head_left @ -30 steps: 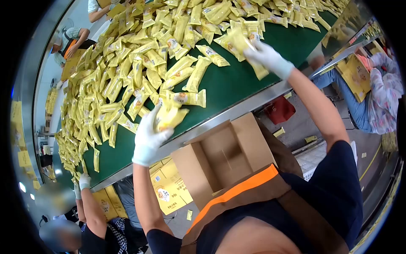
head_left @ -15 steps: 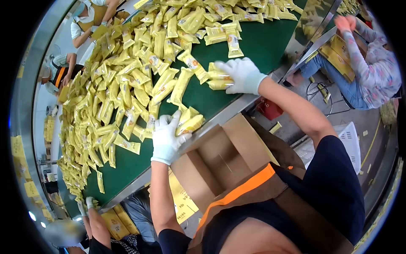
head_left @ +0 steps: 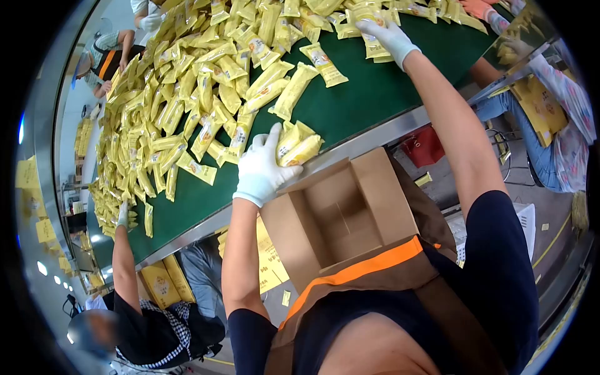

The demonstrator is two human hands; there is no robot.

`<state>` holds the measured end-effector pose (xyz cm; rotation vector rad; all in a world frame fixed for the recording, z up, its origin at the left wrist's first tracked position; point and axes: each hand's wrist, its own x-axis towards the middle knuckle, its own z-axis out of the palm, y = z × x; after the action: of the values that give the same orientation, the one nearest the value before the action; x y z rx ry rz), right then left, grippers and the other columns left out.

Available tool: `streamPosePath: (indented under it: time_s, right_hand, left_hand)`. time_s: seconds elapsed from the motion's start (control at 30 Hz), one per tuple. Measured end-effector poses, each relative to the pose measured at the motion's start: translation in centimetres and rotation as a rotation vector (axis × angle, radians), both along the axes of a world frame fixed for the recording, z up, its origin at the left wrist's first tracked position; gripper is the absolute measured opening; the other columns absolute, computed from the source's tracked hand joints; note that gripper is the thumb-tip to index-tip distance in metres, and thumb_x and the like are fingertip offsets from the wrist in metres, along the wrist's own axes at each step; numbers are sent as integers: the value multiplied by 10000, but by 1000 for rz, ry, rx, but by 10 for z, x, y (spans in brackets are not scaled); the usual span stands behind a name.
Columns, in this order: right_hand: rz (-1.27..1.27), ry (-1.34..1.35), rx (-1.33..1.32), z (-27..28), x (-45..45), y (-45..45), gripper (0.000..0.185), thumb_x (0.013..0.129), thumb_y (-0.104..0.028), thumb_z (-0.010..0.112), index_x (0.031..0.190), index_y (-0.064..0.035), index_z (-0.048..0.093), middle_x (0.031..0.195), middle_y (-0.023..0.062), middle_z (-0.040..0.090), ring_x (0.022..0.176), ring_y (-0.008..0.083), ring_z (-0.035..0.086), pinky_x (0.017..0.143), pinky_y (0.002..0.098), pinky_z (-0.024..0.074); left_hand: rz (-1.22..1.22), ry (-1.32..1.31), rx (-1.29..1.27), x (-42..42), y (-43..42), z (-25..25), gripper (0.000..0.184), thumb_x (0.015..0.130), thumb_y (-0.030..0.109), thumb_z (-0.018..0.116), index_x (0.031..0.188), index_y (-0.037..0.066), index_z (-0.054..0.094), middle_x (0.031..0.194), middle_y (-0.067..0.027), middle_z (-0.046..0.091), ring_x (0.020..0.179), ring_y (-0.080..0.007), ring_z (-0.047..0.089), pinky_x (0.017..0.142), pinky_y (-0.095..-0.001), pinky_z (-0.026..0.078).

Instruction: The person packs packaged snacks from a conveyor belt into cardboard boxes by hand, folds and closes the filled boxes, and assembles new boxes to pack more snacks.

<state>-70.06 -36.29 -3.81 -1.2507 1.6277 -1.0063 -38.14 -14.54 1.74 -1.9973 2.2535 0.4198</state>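
Both my hands wear white gloves. My left hand is at the belt's near edge, its thumb and fingers curved around a small bunch of yellow packets. Farther out to the right, my right hand grips a few yellow wrapped packets at the edge of the pile, its fingers partly covering them. Single packets lie between the hands on the green belt. Below the belt, an open cardboard box stands against my apron, its inside showing bare cardboard.
A large heap of yellow packets covers the belt's far and left parts. A metal rail edges the belt. One co-worker reaches in from the left; another sits at right. A red container stands beyond the box.
My right hand has moved outward and to the right, and the packets it held are gone from their former spot. My left hand still holds its bunch. The view has shifted; the left co-worker reaches farther in.
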Motion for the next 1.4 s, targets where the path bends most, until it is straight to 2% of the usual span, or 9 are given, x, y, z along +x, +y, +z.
streamPosePath:
  time_s: [0.13, 0.23, 0.43, 0.53, 0.67, 0.77, 1.13, 1.23, 1.4]
  right_hand:
    - [341, -66, -86, 10, -15, 4, 1126, 624, -663, 759, 1409, 67, 416, 1401, 235, 497, 1305, 289, 491, 1078, 358, 374]
    - [261, 561, -104, 26, -21, 53, 1066, 596, -664, 741, 1405, -29, 461, 1380, 225, 505, 1274, 353, 504, 1062, 379, 402]
    - [410, 713, -70, 30, -25, 80, 921, 660, -547, 762, 1363, -22, 480, 1327, 227, 500, 1242, 370, 498, 1064, 373, 406]
    - [405, 770, -124, 35, -38, 82, 986, 630, -634, 724, 1383, -49, 472, 1318, 221, 502, 1232, 367, 506, 1045, 381, 425]
    - [376, 1117, -373, 55, -41, 118, 755, 619, -436, 787, 1250, -102, 542, 1237, 152, 527, 1131, 329, 542, 912, 409, 477]
    - [475, 1247, -254, 20, -37, 121, 899, 630, -506, 732, 1418, -185, 441, 1222, 165, 535, 1136, 350, 539, 901, 442, 465]
    - [626, 1145, -209, 28, 91, 139, 885, 720, -516, 686, 1489, -203, 380, 1188, 157, 565, 1065, 308, 580, 880, 424, 476]
    - [646, 1075, -224, 26, 90, 135, 912, 710, -539, 682, 1496, -203, 366, 1198, 184, 560, 1098, 328, 578, 901, 437, 480]
    - [571, 86, -91, 34, 29, 118, 1091, 712, -599, 709, 1542, -66, 243, 1409, 234, 481, 1233, 316, 540, 1041, 356, 408]
  left_hand:
    - [93, 716, 37, 9, -23, 1, 1007, 667, 392, 798, 1433, -94, 361, 1275, -248, 571, 1174, -271, 582, 1014, -342, 446]
    - [231, 922, -6, -23, -64, 23, 985, 680, 385, 808, 1408, -123, 380, 1215, -220, 604, 1093, -212, 599, 975, -294, 459]
    - [14, 222, 32, -59, -121, -12, 1128, 573, 703, 701, 1446, 38, 438, 1235, -289, 577, 1112, -398, 602, 976, -389, 463]
    - [-57, 113, -59, -53, -92, -16, 1057, 586, 694, 693, 1414, 69, 490, 1260, -252, 534, 1203, -398, 492, 1028, -406, 417]
    - [-98, 28, -156, -20, -39, -20, 1020, 567, 612, 766, 1392, 68, 518, 1200, -191, 529, 1132, -372, 483, 1038, -404, 411]
    - [-51, 43, -286, -15, -21, -30, 1075, 550, 615, 787, 1419, 65, 473, 1270, -199, 500, 1158, -387, 484, 1036, -435, 405]
    - [61, -248, -219, -38, -13, -38, 1223, 588, 709, 718, 1554, 165, 201, 1425, -227, 404, 1267, -387, 434, 1067, -578, 268]
    - [59, -195, -131, -29, -13, -29, 1232, 591, 720, 712, 1560, 170, 188, 1408, -239, 440, 1246, -406, 478, 1074, -510, 342]
    - [164, 10, -102, 3, -7, -15, 1153, 642, 583, 740, 1546, 88, 223, 1379, -291, 481, 1292, -391, 474, 1090, -409, 371]
